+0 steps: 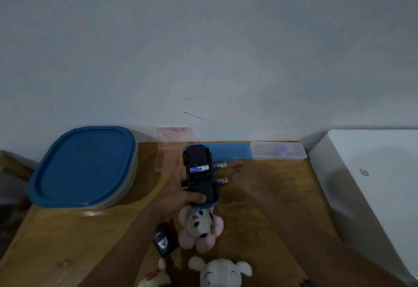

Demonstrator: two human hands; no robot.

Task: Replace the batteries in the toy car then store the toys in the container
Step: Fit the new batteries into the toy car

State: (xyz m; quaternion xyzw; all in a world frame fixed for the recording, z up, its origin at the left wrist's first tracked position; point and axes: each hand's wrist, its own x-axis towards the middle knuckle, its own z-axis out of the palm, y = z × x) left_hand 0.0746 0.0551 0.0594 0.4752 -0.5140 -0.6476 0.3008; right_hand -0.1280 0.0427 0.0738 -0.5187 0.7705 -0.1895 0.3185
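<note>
1. The car [199, 173] is held belly-up just above the counter [67, 241]. Its compartment is open towards the person, and one battery [199, 169] sits in a slot.
2. The left hand [174, 187] cradles the car from below. Its fingers wrap the far side and the thumb lies across the near end, apparently to steady it for loading.
3. Two spares [220, 165] lie on the counter just right of the car, handy for the free hand. The right hand [239, 170] reaches towards them, its fingers loosely extended and seemingly holding nothing.
4. A black piece [164, 240] lies by the left forearm. I can't tell whether it is the compartment cover.
5. The panda [200, 225] and the mouse [222, 273] wait nearer the person.
6. The container [83, 167] stands at the left with its lid on, so storing looks some way off.
</note>
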